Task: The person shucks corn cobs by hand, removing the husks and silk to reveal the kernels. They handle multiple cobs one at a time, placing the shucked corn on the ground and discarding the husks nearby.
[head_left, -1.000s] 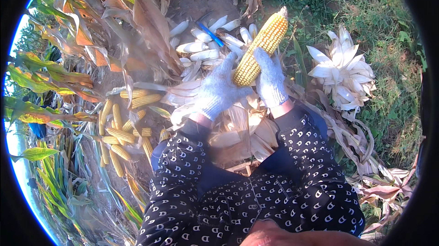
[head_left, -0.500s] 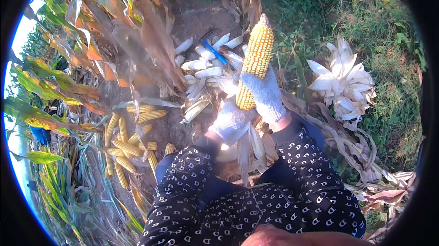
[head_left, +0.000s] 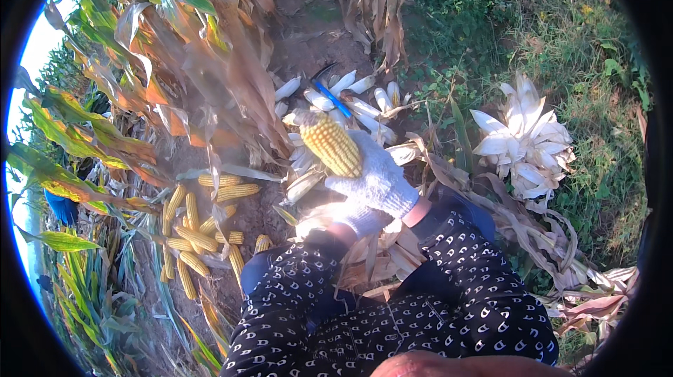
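Observation:
My right hand (head_left: 384,179), in a pale knit glove, is closed round the lower part of a husked yellow ear of corn (head_left: 331,145). The ear's tip, with a tuft of darker silk, leans up to the left. Just below it, my left hand (head_left: 359,218) wears a similar glove; its fingers are hidden behind the right hand and in glare. Bright pale husk (head_left: 315,218) shows beside the left glove, and whether that hand grips it is unclear. Loose dry husks (head_left: 389,254) lie between my legs.
Husked yellow ears (head_left: 196,239) lie heaped on the soil at left. Ahead are unhusked white ears (head_left: 319,100) with a blue-handled sickle (head_left: 331,98) on them. A pile of pale husks (head_left: 526,138) sits on grass at right. Dry corn stalks (head_left: 224,47) stand at far left.
The ear has swung from upright at the right to leaning left and lower, with my right hand moving along. My left hand has dropped slightly and is now largely covered.

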Motion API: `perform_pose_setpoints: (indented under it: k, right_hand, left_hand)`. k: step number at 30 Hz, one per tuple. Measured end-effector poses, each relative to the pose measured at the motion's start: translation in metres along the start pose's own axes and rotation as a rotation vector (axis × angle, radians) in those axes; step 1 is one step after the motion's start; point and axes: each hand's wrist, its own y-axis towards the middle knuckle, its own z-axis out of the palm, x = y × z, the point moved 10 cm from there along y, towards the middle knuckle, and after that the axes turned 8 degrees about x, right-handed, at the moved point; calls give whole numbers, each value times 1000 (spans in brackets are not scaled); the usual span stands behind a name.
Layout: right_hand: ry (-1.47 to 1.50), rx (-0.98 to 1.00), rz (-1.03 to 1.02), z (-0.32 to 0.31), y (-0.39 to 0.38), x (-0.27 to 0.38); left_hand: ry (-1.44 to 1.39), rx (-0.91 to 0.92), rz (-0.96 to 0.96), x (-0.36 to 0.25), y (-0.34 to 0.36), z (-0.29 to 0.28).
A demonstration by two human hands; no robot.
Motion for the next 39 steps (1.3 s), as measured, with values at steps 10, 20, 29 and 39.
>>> perform_pose_setpoints:
  k: [10, 20, 29, 39]
  right_hand:
    - [1048, -366, 750, 14, -65, -231]
    - [91, 676, 589, 181, -90, -252]
    - [391, 354, 854, 154, -117, -329]
    - [-727, 531, 404, 177, -59, -447]
  left_hand:
    - [-209, 340, 545, -87, -64, 27]
    - [-954, -570, 522, -13, -122, -127]
    - [-1496, -1430, 601, 126, -233, -188]
    - [-1733, -747, 929, 97, -177, -185]
